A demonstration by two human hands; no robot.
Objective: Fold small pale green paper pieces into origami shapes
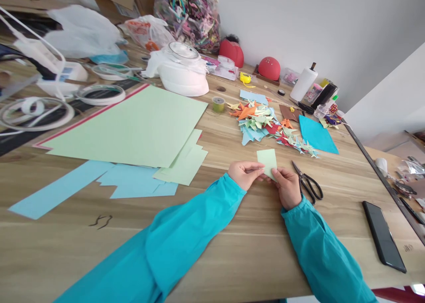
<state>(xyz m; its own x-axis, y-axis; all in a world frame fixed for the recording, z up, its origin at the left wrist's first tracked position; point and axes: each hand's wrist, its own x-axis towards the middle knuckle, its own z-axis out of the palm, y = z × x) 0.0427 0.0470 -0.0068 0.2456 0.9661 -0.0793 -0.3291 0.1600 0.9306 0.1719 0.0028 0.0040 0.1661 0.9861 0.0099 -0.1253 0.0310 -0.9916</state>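
Note:
A small pale green piece of paper is held up over the table between my two hands. My left hand pinches its lower left edge, and my right hand grips the lower right corner with the thumb on top. Both arms wear turquoise sleeves. Black-handled scissors lie just right of my right hand, blades pointing away. Beyond the paper sits a heap of folded paper cranes in orange, green, blue and red, trailing off to the right.
Large green sheets and blue paper strips lie at the left. A thread spool stands behind them. A turquoise square is at the right, a phone nearer me. White tape rolls, plastic bags and a white bottle line the back.

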